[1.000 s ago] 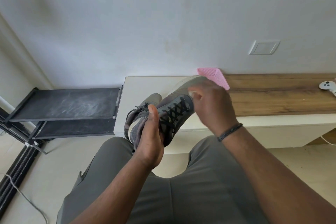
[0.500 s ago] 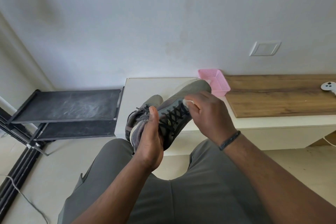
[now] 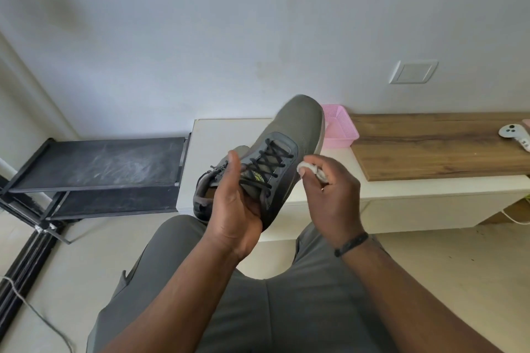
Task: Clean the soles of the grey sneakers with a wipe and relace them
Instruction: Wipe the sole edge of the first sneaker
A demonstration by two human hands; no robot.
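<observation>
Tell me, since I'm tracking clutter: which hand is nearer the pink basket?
Right. The right hand, holding the wipe, sits just below the pink basket; the left hand grips the sneaker farther left.

A grey sneaker (image 3: 289,135) is seen with black laces (image 3: 268,162) crossed in a zigzag and a small yellow-green logo on the tongue. A white wipe (image 3: 308,167) is shown crumpled. A pink basket (image 3: 341,129) is patterned with a fine mesh. The surface (image 3: 430,149) is marked by brown wood grain beside a plain cream part. The shelf (image 3: 97,160) is black, streaked with pale dust. Grey trousers (image 3: 286,309) are worn.
</observation>
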